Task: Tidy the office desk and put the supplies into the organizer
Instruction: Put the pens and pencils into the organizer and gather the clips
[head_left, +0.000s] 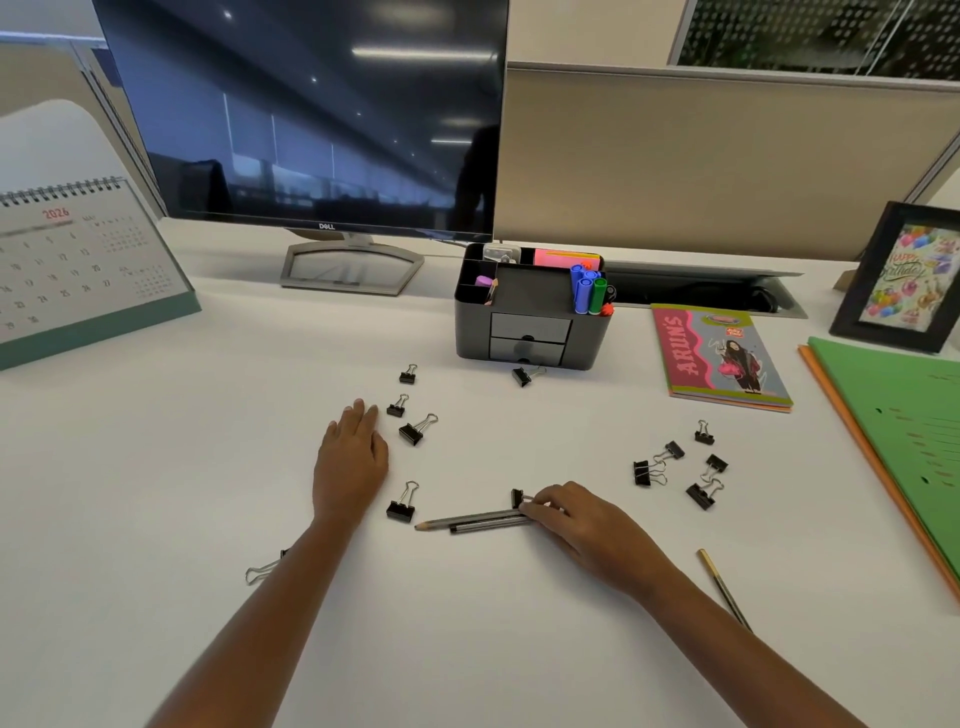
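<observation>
A black desk organizer (475, 332) stands mid-desk with two small drawers, blue and green markers and pink sticky notes in it. Several black binder clips lie scattered on the white desk, one group by my left hand (417, 430) and another at the right (675, 467). My left hand (349, 462) rests flat on the desk, fingers together, holding nothing. My right hand (582, 525) pinches the ends of two grey pencils (472, 521) lying side by side, right beside a small binder clip (517, 498). Another pencil (723, 587) lies near my right forearm.
A dark monitor (311, 114) stands at the back, a desk calendar (78, 270) at the left. A colourful notebook (719, 358), green and orange folders (904, 441) and a framed birthday picture (904, 280) sit on the right. One clip (527, 375) lies before the organizer.
</observation>
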